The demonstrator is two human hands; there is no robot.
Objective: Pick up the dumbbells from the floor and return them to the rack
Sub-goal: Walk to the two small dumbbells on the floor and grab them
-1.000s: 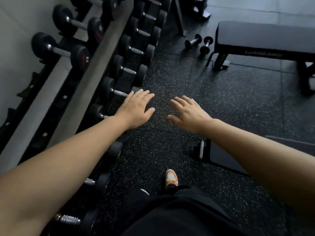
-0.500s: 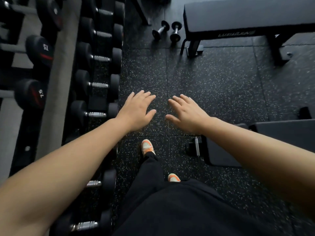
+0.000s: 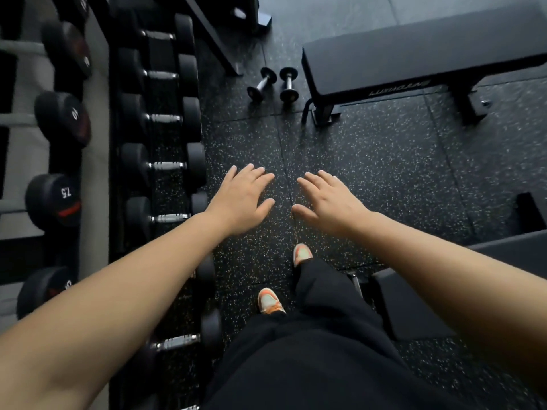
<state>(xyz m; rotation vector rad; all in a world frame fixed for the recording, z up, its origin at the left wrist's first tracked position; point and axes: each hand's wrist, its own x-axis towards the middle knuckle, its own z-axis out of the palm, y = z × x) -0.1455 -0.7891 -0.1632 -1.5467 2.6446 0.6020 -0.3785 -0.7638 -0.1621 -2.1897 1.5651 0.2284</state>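
Note:
Two small black dumbbells with silver handles lie side by side on the speckled floor ahead, the left dumbbell [image 3: 262, 83] slanted and the right dumbbell [image 3: 288, 84] nearly straight, just left of a bench. My left hand [image 3: 242, 202] and my right hand [image 3: 328, 202] are stretched out in front of me, palms down, fingers spread, holding nothing, well short of the dumbbells. The dumbbell rack [image 3: 97, 161] runs along my left, with several black dumbbells on two tiers.
A black flat bench [image 3: 414, 63] stands ahead on the right, its foot close to the floor dumbbells. Another padded bench [image 3: 414, 303] sits at my right side. A slanted black frame leg [image 3: 216, 39] stands beyond the rack. My orange-and-white shoes [image 3: 270, 301] are on the floor.
The view has moved forward along the rack: the floor dumbbells and bench appear nearer. My feet have stepped. Both hands stay open and level in front of me.

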